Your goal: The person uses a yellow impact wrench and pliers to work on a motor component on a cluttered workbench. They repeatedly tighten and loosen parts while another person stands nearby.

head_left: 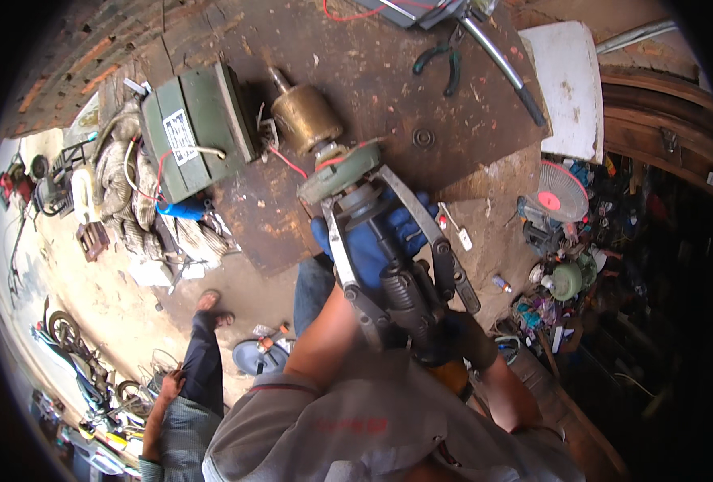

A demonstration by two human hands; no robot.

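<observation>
A three-part assembly lies on the worktable: a brass-coloured motor rotor (306, 119) with its shaft, and a grey-green end cover (340, 173) on its near end. A gear puller (408, 293) hooks its steel jaws around that cover, its dark central screw pointing at the hub. From below, my left hand (363, 255), in a blue glove, is wrapped about the puller between its jaws. My right hand (470, 341), in a dark glove, is closed at the puller's rear end; shadow hides its fingertips. A yellow-orange part (451, 374) shows beneath it.
A green motor housing (192, 132) with loose wires stands left of the rotor on the brown worktable (380, 72). Pliers (451, 71) and a metal bar (501, 60) lie farther right. A fan (561, 191) and clutter stand on the right. Another person (181, 414) is at lower left.
</observation>
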